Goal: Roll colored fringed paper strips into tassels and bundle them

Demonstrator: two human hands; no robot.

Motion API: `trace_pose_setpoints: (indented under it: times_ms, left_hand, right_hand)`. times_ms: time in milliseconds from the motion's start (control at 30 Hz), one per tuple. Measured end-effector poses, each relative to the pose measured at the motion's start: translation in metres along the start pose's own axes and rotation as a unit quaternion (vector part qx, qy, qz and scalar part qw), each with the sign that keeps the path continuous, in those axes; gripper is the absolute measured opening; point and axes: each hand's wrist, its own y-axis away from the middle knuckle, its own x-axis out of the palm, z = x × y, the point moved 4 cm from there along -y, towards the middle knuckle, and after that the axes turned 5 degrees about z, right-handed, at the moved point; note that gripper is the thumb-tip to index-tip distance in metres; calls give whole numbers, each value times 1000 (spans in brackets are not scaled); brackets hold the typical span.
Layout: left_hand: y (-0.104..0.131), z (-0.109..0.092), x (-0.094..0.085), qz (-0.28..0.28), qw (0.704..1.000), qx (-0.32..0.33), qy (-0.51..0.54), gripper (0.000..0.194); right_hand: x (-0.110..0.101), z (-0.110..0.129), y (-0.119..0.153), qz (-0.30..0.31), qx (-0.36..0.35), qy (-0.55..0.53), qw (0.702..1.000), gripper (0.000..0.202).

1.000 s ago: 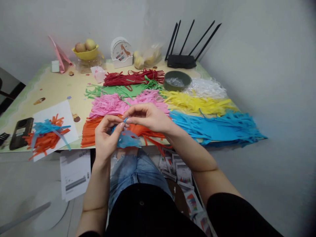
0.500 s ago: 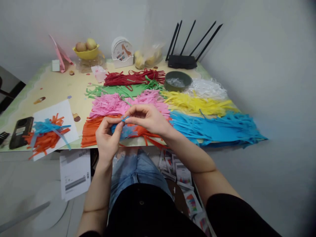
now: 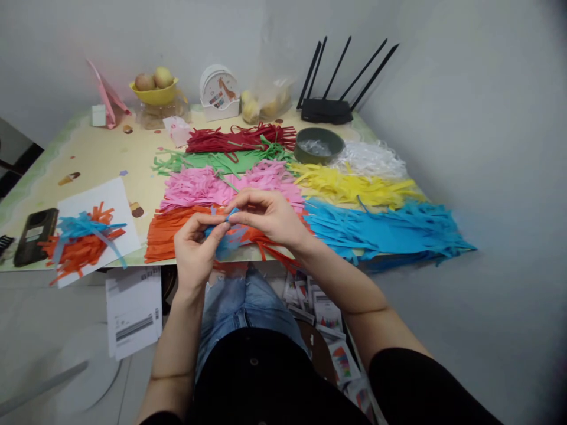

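Between my hands is a blue fringed tassel strip (image 3: 227, 244), its ends hanging down over the orange pile. My left hand (image 3: 198, 243) pinches it between thumb and finger. My right hand (image 3: 268, 217) pinches the same strip from the other side, the fingertips of both hands almost touching. Under and around them lie orange fringed strips (image 3: 166, 236). Pink fringed strips (image 3: 192, 186) are just behind, and a pile of blue fringed strips (image 3: 390, 230) lies to the right. My fingers partly hide the pinched part.
Yellow (image 3: 358, 186), white (image 3: 372, 159), green (image 3: 234, 160) and dark red strips (image 3: 239, 140) lie farther back by a dark bowl (image 3: 319, 154). A router (image 3: 326, 110) stands behind. At left, an orange-and-blue bundle (image 3: 86, 239) rests on white paper beside a phone (image 3: 35, 236).
Both hands have shifted slightly right. The pinched blue strip has turned a little, and more of its fringe shows below my fingers.
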Motion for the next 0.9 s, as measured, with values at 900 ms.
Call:
trace_pose_setpoints:
  times_ms: [900]
  left_hand:
    - [-5, 19, 0, 50, 973, -132, 183, 32]
  right_hand:
    - [3, 35, -4, 94, -165, 392, 900, 11]
